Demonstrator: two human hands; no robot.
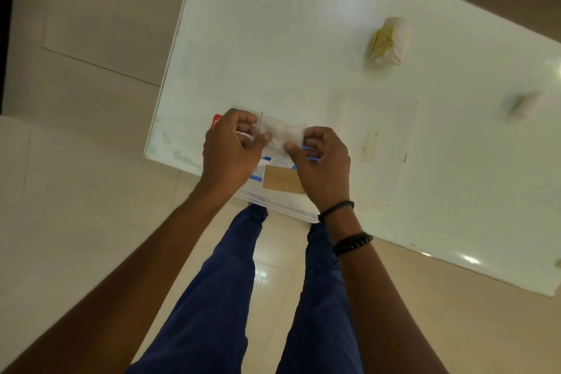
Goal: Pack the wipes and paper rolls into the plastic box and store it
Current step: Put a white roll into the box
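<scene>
Both hands hold a small clear packet of white wipes [282, 130] above the near edge of the white table [303, 39]. My left hand [230, 152] pinches its left end and my right hand [321, 167] pinches its right end. Beneath them lies the clear plastic box [273, 200], overhanging the table edge, with blue and red packaging and a brown label showing through it. A wrapped paper roll with a yellow label [388, 41] lies far right on the table. A blurred white roll [525, 105] lies further right.
A clear flat lid [379, 130] lies on the table right of my hands. The table's near edge runs diagonally. Beige tiled floor [76, 191] surrounds it. My legs in blue trousers [212, 297] stand below the box.
</scene>
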